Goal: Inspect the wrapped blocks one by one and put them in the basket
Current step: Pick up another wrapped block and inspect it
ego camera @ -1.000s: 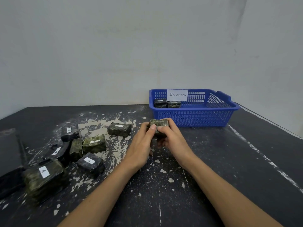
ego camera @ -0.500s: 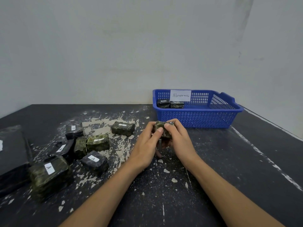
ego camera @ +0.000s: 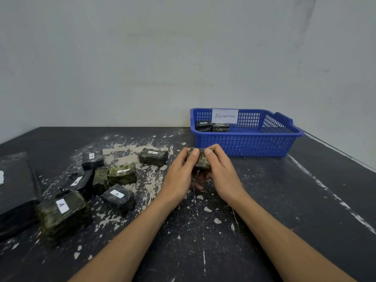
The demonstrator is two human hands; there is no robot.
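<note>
Nearest, left of your forearms: about seven wrapped blocks [ego camera: 119,197] loose on the table [ego camera: 284,200], most of the job, by my judgement, still to do. Centre: one block in hand [ego camera: 200,160], lifted off the table, your left hand [ego camera: 179,176] and right hand [ego camera: 222,176] clamped on its opposite ends, thumbs on top. Just beyond: blue basket [ego camera: 244,145], two blocks [ego camera: 220,127] inside, far-left corner.

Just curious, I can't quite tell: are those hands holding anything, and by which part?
One wrapped block, in both hands: the left hand grips its left end, the right hand its right end, thumbs on top.
</note>
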